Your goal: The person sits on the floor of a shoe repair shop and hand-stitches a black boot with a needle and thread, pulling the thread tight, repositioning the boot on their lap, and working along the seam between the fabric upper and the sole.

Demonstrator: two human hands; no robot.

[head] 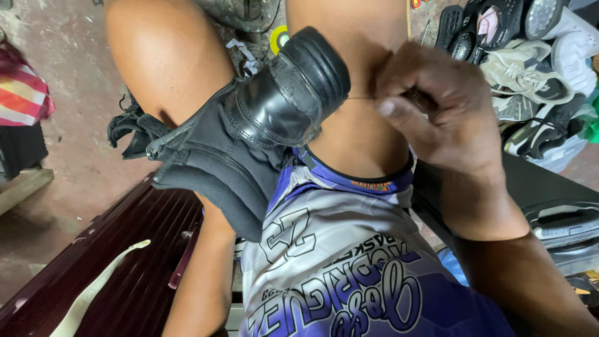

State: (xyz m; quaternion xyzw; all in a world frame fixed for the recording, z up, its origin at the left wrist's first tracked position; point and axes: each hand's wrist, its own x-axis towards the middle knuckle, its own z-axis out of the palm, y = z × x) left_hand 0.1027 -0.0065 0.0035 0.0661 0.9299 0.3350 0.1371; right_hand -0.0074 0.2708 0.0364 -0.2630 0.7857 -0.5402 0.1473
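The right hand point(437, 115) pinches a thin thread point(359, 97) pulled tight from the black boot point(262, 125) wedged between the knees – the left hand is hidden under it, grip unknown – so a hard pull may snap the thread.

Seen from above, a seated person wears glossy basketball shorts point(349, 274) in white and purple, overprinted with large outlined lettering and numerals. The hem carries a dark band edged in black, with a small orange mark near the right knee. Both legs are bare below the shorts, knees point(159, 47) uncovered. The right hand point(430, 103) and forearm are bare too, with no sleeve, watch, ring or glove visible anywhere.
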